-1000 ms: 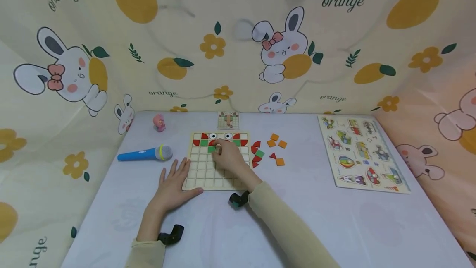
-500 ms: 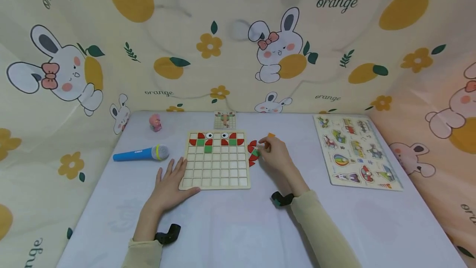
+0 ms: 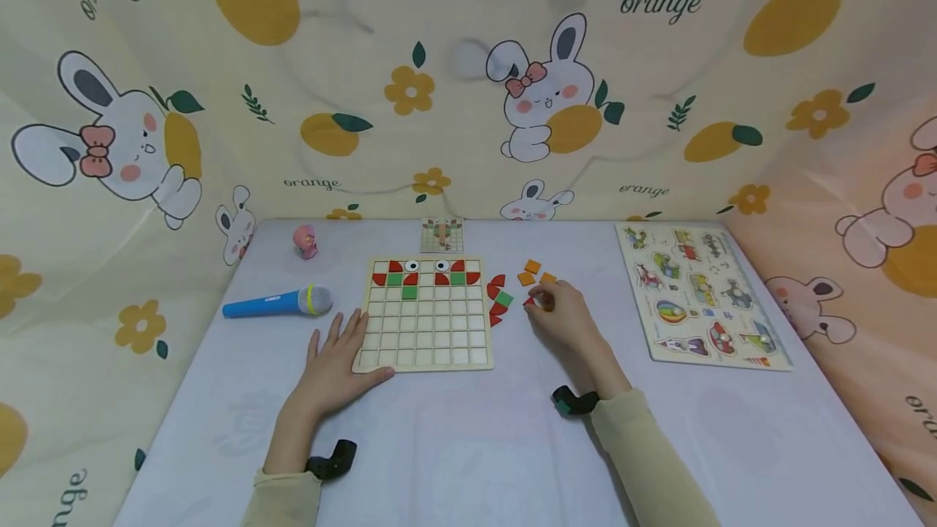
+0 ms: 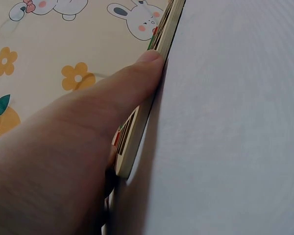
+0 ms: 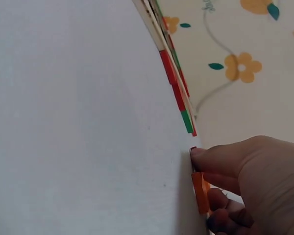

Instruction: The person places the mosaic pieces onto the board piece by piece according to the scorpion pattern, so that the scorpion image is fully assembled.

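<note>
A pale wooden grid board (image 3: 429, 340) lies on the table, with red, green and eye-printed pieces in its upper rows. My left hand (image 3: 333, 364) rests spread at its lower left corner; in the left wrist view the thumb (image 4: 149, 61) lies along the board's edge. To the right, my right hand (image 3: 569, 320) has curled fingers, thumb and fingertips pinching a small red triangle piece (image 3: 529, 301) low at the table. In the right wrist view, an orange square piece (image 5: 200, 193) stands right beside the thumb (image 5: 206, 159). The curled fingers partly hide the pieces there.
Red pieces (image 3: 497, 281) and a green square (image 3: 503, 298) lie along the board's right side, orange squares (image 3: 525, 277) beyond. A pattern card (image 3: 442, 236) is behind the board. A blue microphone (image 3: 271, 304) and pink figurine (image 3: 306, 241) lie left, a picture puzzle (image 3: 703, 299) right.
My right hand has left the board, moved right past the red and green pieces, and come down at the red triangle. A green square now shows in the board's third row. My left hand stays put.
</note>
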A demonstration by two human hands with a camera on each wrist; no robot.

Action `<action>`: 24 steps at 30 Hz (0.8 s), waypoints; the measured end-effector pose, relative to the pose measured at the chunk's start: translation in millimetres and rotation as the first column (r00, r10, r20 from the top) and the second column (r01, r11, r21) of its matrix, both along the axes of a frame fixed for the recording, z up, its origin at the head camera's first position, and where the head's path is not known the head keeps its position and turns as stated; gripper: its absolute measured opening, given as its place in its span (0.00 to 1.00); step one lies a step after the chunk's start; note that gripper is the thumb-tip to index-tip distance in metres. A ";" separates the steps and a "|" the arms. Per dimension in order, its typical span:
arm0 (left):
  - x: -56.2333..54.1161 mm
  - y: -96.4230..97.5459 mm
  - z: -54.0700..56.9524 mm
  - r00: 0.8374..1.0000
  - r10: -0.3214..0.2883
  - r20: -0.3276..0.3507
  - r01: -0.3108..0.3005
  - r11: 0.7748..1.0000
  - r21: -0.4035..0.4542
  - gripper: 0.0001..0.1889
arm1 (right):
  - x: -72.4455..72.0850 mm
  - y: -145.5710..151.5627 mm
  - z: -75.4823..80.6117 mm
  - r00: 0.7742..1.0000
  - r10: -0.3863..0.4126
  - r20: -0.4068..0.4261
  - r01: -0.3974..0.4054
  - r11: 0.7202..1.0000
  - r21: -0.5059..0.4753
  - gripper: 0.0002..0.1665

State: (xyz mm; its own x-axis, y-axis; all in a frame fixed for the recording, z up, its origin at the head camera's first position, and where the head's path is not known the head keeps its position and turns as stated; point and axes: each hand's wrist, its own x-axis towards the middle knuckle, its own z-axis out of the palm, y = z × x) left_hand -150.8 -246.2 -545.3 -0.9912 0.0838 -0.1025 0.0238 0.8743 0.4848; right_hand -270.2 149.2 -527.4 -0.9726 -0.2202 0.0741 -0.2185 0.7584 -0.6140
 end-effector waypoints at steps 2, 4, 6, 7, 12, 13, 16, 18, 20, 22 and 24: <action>-0.2 0.1 -0.5 1.000 0.001 0.000 -0.001 1.000 -0.003 0.62 | 0.6 0.9 -2.1 1.000 -0.003 -0.006 0.003 1.000 -0.010 0.14; -0.1 0.6 -0.6 1.000 -0.003 -0.005 0.003 1.000 -0.003 0.62 | 1.2 1.0 -4.2 1.000 -0.007 -0.014 0.006 1.000 -0.022 0.13; 0.1 0.7 -0.4 1.000 -0.002 -0.005 0.002 1.000 -0.001 0.62 | 1.7 0.5 -5.6 1.000 -0.018 -0.020 0.017 0.999 -0.032 0.13; 0.3 0.8 0.0 1.000 -0.002 -0.006 0.002 1.000 -0.001 0.62 | 2.2 0.0 -5.6 0.999 -0.023 -0.026 0.022 0.999 -0.037 0.13; 1.0 0.2 1.7 1.000 0.003 -0.002 -0.003 1.000 -0.004 0.61 | 5.4 -7.4 -2.8 0.999 -0.022 -0.047 0.020 0.999 -0.037 0.14; 1.2 0.2 2.2 1.000 0.003 -0.001 -0.003 1.000 -0.006 0.61 | 6.2 -9.9 -2.2 0.999 -0.006 -0.048 0.004 0.999 -0.034 0.15; 1.2 0.1 3.4 1.000 0.004 0.002 -0.004 1.000 -0.006 0.61 | 8.6 -18.1 -1.2 0.996 0.074 -0.041 -0.075 0.997 -0.014 0.16; 1.0 0.2 3.8 1.000 0.003 0.003 -0.003 1.000 -0.005 0.61 | 9.3 -23.1 -1.7 0.989 0.138 -0.052 -0.138 0.990 0.010 0.16; 0.7 0.3 3.7 1.000 0.003 0.001 -0.003 1.000 -0.002 0.61 | 9.2 -27.2 -3.1 0.979 0.192 -0.074 -0.189 0.981 0.046 0.16; 0.6 0.4 3.0 1.000 0.001 0.000 -0.001 1.000 0.001 0.61 | 9.3 -30.0 -3.9 0.970 0.225 -0.095 -0.218 0.973 0.082 0.16; 0.7 0.6 1.7 1.000 -0.002 0.000 0.002 1.000 0.001 0.62 | 9.8 -31.0 -4.6 0.965 0.238 -0.105 -0.229 0.969 0.096 0.16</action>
State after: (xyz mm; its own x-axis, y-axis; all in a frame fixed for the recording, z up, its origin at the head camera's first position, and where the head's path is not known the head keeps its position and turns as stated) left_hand -150.1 -245.5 -543.6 -0.9910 0.0857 -0.1027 0.0251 0.8736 0.4860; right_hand -260.4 118.1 -531.9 -0.8795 -0.4500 0.1547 -0.4609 0.7248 -0.5121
